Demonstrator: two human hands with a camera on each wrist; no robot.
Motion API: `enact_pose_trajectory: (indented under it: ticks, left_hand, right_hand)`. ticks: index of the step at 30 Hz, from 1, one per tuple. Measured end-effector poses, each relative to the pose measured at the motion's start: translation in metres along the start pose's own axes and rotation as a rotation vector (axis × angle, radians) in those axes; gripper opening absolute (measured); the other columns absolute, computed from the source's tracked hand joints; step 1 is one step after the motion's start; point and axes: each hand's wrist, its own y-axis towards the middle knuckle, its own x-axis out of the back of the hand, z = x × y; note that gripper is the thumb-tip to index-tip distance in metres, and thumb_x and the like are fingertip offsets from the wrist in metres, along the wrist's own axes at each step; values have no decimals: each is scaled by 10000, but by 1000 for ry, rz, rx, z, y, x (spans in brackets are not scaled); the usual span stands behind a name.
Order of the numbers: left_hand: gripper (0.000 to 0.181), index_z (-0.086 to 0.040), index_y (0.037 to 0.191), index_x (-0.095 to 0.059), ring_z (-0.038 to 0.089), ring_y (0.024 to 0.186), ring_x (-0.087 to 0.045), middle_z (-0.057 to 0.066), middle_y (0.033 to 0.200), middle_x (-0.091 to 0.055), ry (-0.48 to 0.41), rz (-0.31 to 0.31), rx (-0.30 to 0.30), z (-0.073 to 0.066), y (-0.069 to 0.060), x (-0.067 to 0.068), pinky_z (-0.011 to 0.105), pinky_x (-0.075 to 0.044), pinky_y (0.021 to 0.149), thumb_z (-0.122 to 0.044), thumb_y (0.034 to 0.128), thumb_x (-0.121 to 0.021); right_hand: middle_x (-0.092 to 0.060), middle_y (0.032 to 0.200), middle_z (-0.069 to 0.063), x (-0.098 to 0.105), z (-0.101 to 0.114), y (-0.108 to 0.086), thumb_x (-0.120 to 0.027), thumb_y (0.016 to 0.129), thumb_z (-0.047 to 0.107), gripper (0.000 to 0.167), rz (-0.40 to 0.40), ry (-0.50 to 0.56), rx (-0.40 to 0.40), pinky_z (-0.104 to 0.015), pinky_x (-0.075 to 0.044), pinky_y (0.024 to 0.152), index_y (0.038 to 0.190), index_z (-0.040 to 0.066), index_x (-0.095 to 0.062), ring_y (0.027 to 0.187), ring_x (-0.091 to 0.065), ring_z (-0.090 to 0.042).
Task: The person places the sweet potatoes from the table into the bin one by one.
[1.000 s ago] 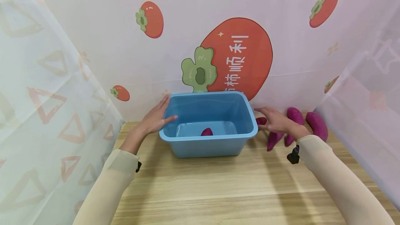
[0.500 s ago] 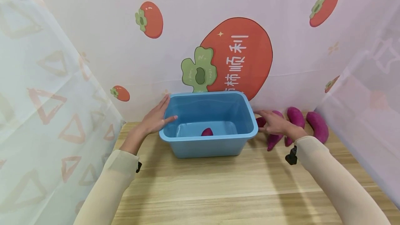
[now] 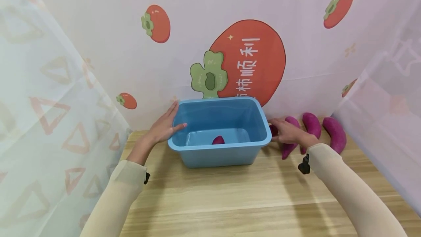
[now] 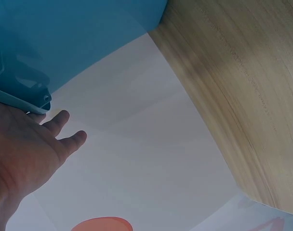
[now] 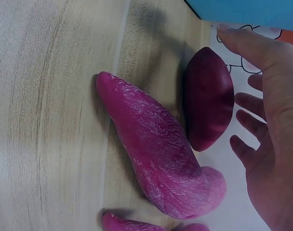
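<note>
A blue basin [image 3: 218, 156] stands near the back wall with a purple-red piece [image 3: 218, 140] on its floor. At its left end my left hand [image 3: 162, 125] rests on the rim, fingers fairly straight outside and thumb over the inside; the left wrist view shows the palm [image 4: 23, 149] against the rim. To the basin's right, my right hand [image 3: 287, 131] hovers with bent, spread fingers beside a dark purple sweet potato [image 5: 208, 98]. In the right wrist view, a gap shows between that potato and the hand [image 5: 286, 106]. A longer, mottled sweet potato [image 5: 156, 149] lies alongside.
Two more long purple sweet potatoes [image 3: 311, 124] [image 3: 335, 134] lie at the right on the wooden table [image 3: 213, 200]. White printed cloth [image 3: 98, 17] stands behind and at both sides of the table.
My right hand has come slightly closer over the dark sweet potato beside the basin, its fingers bending down more. My left hand stays at the rim.
</note>
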Motion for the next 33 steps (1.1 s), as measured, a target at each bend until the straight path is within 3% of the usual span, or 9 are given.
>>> enact_pose_trajectory:
  ticks: [19, 33]
  left_hand:
    - [964, -51, 1699, -10, 363, 1645, -54, 107, 1789, 33, -3, -1, 2, 1, 1, -3, 660, -179, 1269, -492, 1039, -556]
    - [961, -49, 1699, -11, 362, 1644, -53, 106, 1790, 32, -11, -6, 2, 1, 1, -3, 662, -177, 1269, -498, 1042, -551]
  right_hand:
    - [-679, 1330, -243, -14, -5, -3, -858, 869, 252, 659, -37, -18, 49, -629, -532, 1025, 1398, -50, -607, 1183, -648, -405]
    - [-626, 1390, -293, -21, -10, 1, -878, 866, 198, 646, -23, -53, 0, -659, -494, 1068, 1395, -64, -614, 1265, -600, -480]
